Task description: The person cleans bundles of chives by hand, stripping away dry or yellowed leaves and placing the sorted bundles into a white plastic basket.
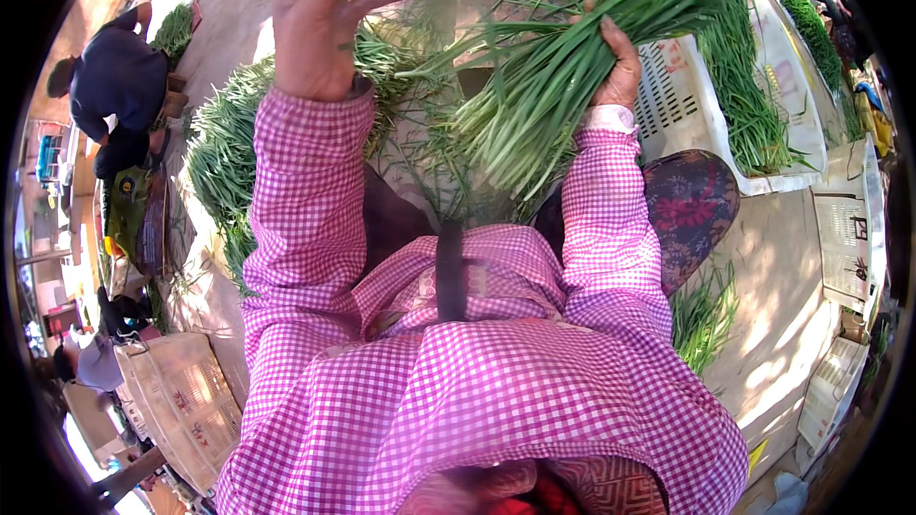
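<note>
A thick bunch of garlic chives point(544, 95), pale at the stem ends and deep green along the leaves, is gripped in my right hand point(618, 62). Its stems fan down and to the left, while the leaf tips reach up to the right over a white crate. My left hand point(324, 24) is raised at the upper left with fingers spread and nothing in it. Beneath and beside my left forearm lies a big heap of chives point(229, 133) on the ground. Loose stalks are scattered between my knees.
A white perforated crate point(682, 100) at the right holds more chives point(739, 76). Further white crates point(844, 248) line the right edge. Another crate point(181, 401) stands at the lower left. A person in dark clothes point(119, 76) bends over at the far left. Some chives point(704, 319) lie by my right knee.
</note>
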